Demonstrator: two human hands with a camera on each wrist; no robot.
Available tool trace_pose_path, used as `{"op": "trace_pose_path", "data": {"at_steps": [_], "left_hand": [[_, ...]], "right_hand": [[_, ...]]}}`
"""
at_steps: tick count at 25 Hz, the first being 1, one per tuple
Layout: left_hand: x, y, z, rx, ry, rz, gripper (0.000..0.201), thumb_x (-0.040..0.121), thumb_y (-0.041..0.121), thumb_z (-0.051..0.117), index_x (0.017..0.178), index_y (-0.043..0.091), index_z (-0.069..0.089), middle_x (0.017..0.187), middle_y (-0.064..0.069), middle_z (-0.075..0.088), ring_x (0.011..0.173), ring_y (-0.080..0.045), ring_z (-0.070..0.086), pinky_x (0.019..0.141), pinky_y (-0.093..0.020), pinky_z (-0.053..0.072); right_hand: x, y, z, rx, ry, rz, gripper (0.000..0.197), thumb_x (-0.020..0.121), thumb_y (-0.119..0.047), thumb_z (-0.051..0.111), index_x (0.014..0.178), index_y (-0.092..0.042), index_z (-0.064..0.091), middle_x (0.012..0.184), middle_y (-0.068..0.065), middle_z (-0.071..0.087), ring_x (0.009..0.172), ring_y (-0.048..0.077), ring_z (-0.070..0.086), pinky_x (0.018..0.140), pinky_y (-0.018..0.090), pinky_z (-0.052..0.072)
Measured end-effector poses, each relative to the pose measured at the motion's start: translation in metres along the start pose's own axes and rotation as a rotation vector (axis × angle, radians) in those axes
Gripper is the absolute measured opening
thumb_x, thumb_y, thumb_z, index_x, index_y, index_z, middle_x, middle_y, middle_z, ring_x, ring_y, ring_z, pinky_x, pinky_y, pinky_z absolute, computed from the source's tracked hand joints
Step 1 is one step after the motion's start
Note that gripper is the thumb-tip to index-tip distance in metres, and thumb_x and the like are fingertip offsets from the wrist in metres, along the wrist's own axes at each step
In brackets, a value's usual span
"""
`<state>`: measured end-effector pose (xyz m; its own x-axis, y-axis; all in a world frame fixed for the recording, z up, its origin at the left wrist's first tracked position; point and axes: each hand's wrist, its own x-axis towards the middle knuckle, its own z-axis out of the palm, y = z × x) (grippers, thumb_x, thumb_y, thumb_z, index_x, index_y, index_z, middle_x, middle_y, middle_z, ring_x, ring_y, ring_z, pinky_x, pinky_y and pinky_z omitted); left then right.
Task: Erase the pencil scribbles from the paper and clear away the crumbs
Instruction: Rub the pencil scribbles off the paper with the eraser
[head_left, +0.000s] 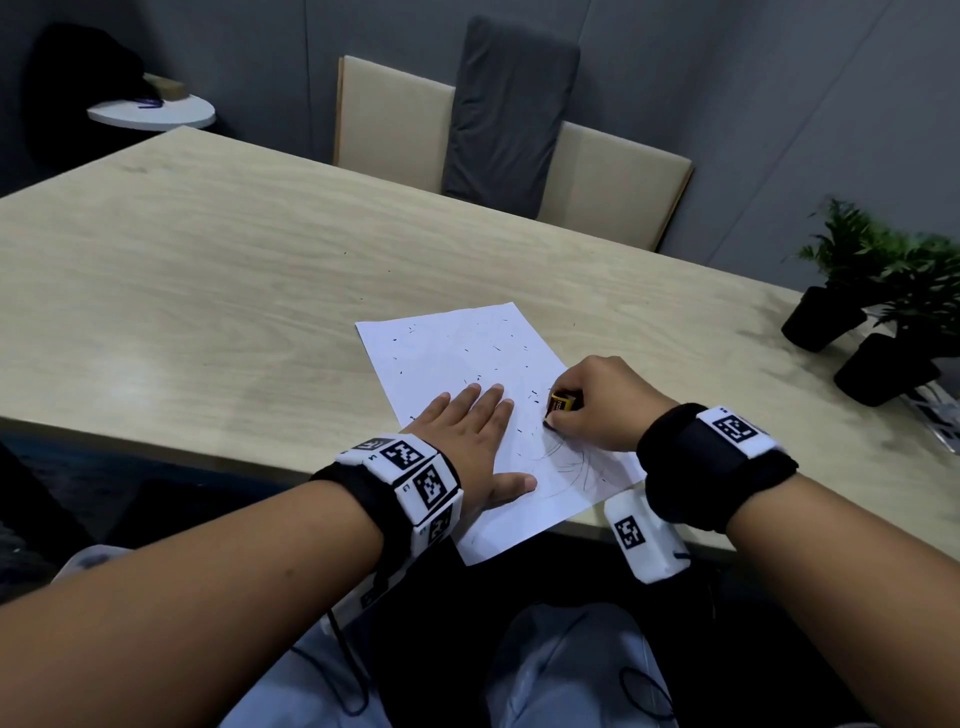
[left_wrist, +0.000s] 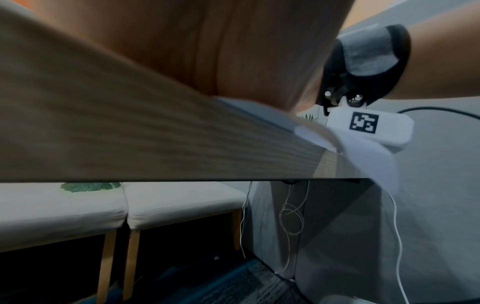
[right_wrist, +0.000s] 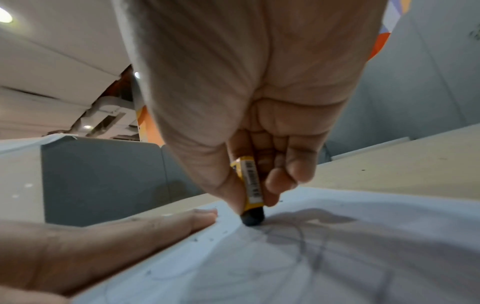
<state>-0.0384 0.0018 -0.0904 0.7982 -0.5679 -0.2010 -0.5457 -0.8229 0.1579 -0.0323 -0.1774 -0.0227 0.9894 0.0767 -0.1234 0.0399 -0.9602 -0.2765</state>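
Note:
A white sheet of paper (head_left: 457, 358) lies at the near edge of the wooden table (head_left: 208, 270), its near corner hanging over the edge. Pencil scribbles (head_left: 571, 467) remain on its near part, and several dark eraser crumbs (head_left: 498, 348) are scattered over the far part. My left hand (head_left: 467, 436) lies flat on the paper's left side, fingers straight. My right hand (head_left: 597, 405) grips a black eraser in a yellow sleeve (head_left: 562, 402), its dark tip (right_wrist: 253, 219) pressed on the paper (right_wrist: 311, 257) at the scribbles (right_wrist: 298, 232). The left hand (right_wrist: 103, 236) shows beside it.
Two potted plants (head_left: 883, 301) in black pots stand at the table's right end. Beige chairs (head_left: 395, 119) with a grey cloth over them sit beyond the far edge. A few crumbs lie on the bare wood. Cables hang under the table (left_wrist: 291, 216).

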Motion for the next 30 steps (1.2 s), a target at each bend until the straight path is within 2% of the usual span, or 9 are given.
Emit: {"op": "trace_pose_path", "data": {"at_steps": [2, 4, 10, 14, 18, 21, 24, 27, 30], "left_hand": [[0.0, 0.001, 0.0, 0.0, 0.003, -0.001, 0.091, 0.092, 0.073, 0.024, 0.155, 0.018, -0.012, 0.162, 0.004, -0.02, 0.149, -0.015, -0.018, 0.119, -0.037, -0.009], [0.0, 0.0, 0.001, 0.007, 0.004, -0.005, 0.091, 0.092, 0.073, 0.024, 0.155, 0.019, -0.012, 0.162, 0.005, -0.019, 0.149, -0.015, -0.018, 0.12, -0.037, -0.008], [-0.001, 0.0, 0.0, 0.0, 0.001, 0.002, 0.09, 0.092, 0.072, 0.023, 0.155, 0.018, -0.012, 0.162, 0.005, -0.02, 0.149, -0.015, -0.018, 0.119, -0.037, -0.009], [0.0, 0.0, 0.0, -0.003, -0.005, 0.001, 0.09, 0.092, 0.072, 0.024, 0.155, 0.019, -0.012, 0.162, 0.005, -0.02, 0.148, -0.015, -0.018, 0.119, -0.037, -0.009], [0.001, 0.0, 0.0, -0.007, -0.002, 0.001, 0.09, 0.092, 0.073, 0.024, 0.155, 0.019, -0.011, 0.162, 0.005, -0.019, 0.149, -0.015, -0.018, 0.119, -0.037, -0.009], [0.001, 0.0, 0.001, -0.001, 0.006, 0.004, 0.091, 0.092, 0.073, 0.024, 0.155, 0.019, -0.012, 0.162, 0.005, -0.019, 0.149, -0.015, -0.018, 0.118, -0.036, -0.009], [0.001, -0.001, 0.001, 0.0, 0.003, 0.005, 0.09, 0.092, 0.073, 0.023, 0.155, 0.019, -0.012, 0.162, 0.005, -0.019, 0.149, -0.015, -0.018, 0.119, -0.036, -0.009], [0.001, -0.001, 0.001, -0.006, 0.007, 0.008, 0.091, 0.092, 0.073, 0.024, 0.155, 0.019, -0.011, 0.162, 0.005, -0.019, 0.149, -0.015, -0.018, 0.119, -0.036, -0.009], [0.0, -0.002, 0.001, -0.005, 0.005, 0.007, 0.09, 0.092, 0.073, 0.024, 0.155, 0.019, -0.011, 0.162, 0.005, -0.019, 0.149, -0.015, -0.018, 0.119, -0.036, -0.009]], "right_hand": [[0.002, -0.007, 0.006, 0.008, 0.021, -0.033, 0.017, 0.078, -0.019, 0.061, 0.081, -0.003, 0.069, 0.077, 0.012, 0.069, 0.068, 0.023, 0.06, 0.058, 0.031, 0.046], [0.0, -0.014, 0.015, 0.009, 0.005, -0.073, 0.02, 0.078, -0.019, 0.062, 0.079, 0.0, 0.067, 0.076, 0.016, 0.067, 0.061, 0.018, 0.051, 0.056, 0.029, 0.041], [0.007, 0.006, 0.0, 0.018, 0.052, 0.058, 0.02, 0.078, -0.017, 0.063, 0.083, 0.001, 0.068, 0.083, 0.018, 0.069, 0.063, 0.017, 0.047, 0.056, 0.028, 0.037], [-0.005, -0.005, 0.011, 0.042, 0.026, -0.01, 0.017, 0.079, -0.019, 0.065, 0.077, -0.002, 0.067, 0.069, 0.011, 0.064, 0.059, 0.015, 0.048, 0.053, 0.026, 0.037], [-0.002, 0.002, 0.003, 0.033, 0.061, 0.082, 0.017, 0.079, -0.016, 0.063, 0.065, -0.005, 0.062, 0.059, 0.003, 0.055, 0.056, 0.017, 0.048, 0.048, 0.024, 0.035], [-0.005, -0.005, 0.009, 0.049, 0.064, 0.055, 0.019, 0.078, -0.015, 0.061, 0.067, 0.0, 0.059, 0.058, 0.004, 0.052, 0.055, 0.017, 0.043, 0.048, 0.025, 0.033], [-0.012, -0.003, 0.013, 0.061, 0.077, 0.062, 0.022, 0.079, -0.017, 0.063, 0.064, -0.001, 0.057, 0.055, 0.001, 0.047, 0.05, 0.014, 0.039, 0.043, 0.02, 0.029], [-0.009, 0.007, 0.003, 0.038, 0.1, 0.124, 0.019, 0.079, -0.017, 0.063, 0.069, 0.0, 0.063, 0.059, 0.003, 0.051, 0.056, 0.018, 0.043, 0.048, 0.026, 0.032], [-0.007, -0.001, 0.007, 0.032, 0.1, 0.1, 0.017, 0.079, -0.015, 0.062, 0.073, 0.001, 0.065, 0.063, 0.009, 0.056, 0.057, 0.017, 0.044, 0.05, 0.027, 0.034]]}}
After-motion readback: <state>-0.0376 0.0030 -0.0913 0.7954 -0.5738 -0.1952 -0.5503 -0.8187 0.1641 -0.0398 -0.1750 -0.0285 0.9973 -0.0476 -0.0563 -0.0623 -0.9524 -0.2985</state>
